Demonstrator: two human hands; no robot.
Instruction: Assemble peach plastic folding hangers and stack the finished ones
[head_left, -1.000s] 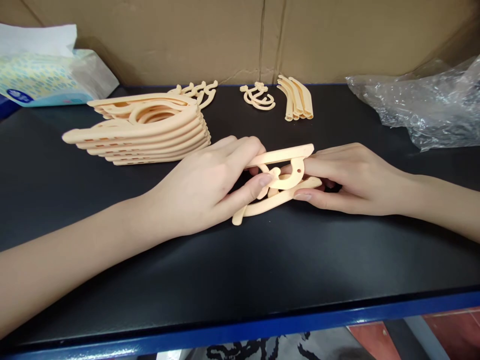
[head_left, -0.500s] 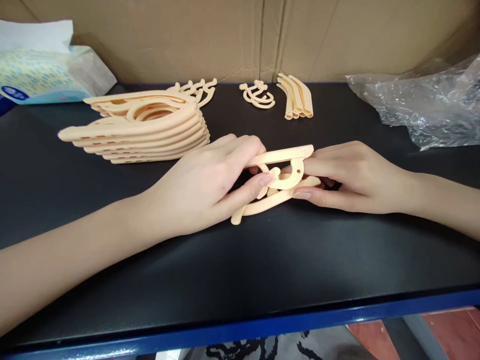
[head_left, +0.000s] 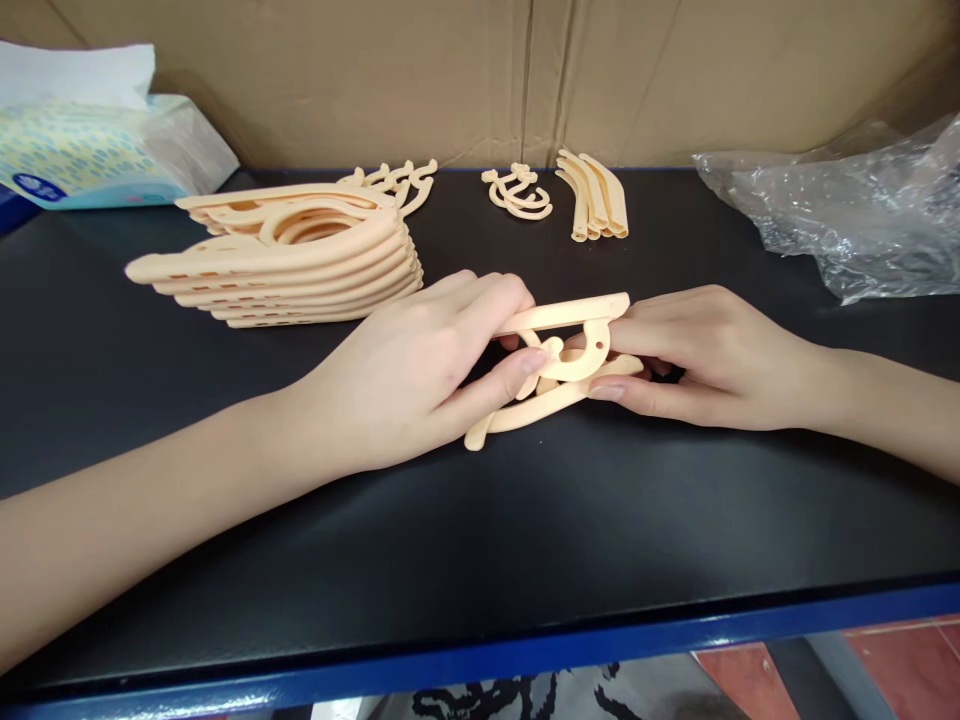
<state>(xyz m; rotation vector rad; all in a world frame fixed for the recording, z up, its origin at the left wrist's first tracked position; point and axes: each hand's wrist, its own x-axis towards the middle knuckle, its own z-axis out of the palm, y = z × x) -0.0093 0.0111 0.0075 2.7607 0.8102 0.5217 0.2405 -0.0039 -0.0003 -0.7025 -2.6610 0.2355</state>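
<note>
Between my two hands is a cream plastic folding hanger (head_left: pixel 551 403), its arms folded and its curved hook piece facing me. My left hand (head_left: pixel 442 370) grips its left side, with the thumb pressed on the hook's rounded tip. On the other side, my right hand (head_left: pixel 697 355) pinches the hanger's right end, thumb in front; its other fingertips are hidden behind the plastic. To the left of my hands lies a stack of matching cream hangers (head_left: pixel 300 260).
Loose hooks (head_left: pixel 405 185) lie behind the stack, and more hooks (head_left: pixel 521 195) sit at the back middle beside several hanger arms (head_left: pixel 600 200). A tissue pack (head_left: pixel 97 140) stands back left, crumpled clear plastic (head_left: pixel 855 220) back right. Cardboard (head_left: pixel 375 80) borders the black table (head_left: pixel 600 540).
The whole view has shifted very slightly. Both hands keep the same hold on the hanger, with no other visible movement.
</note>
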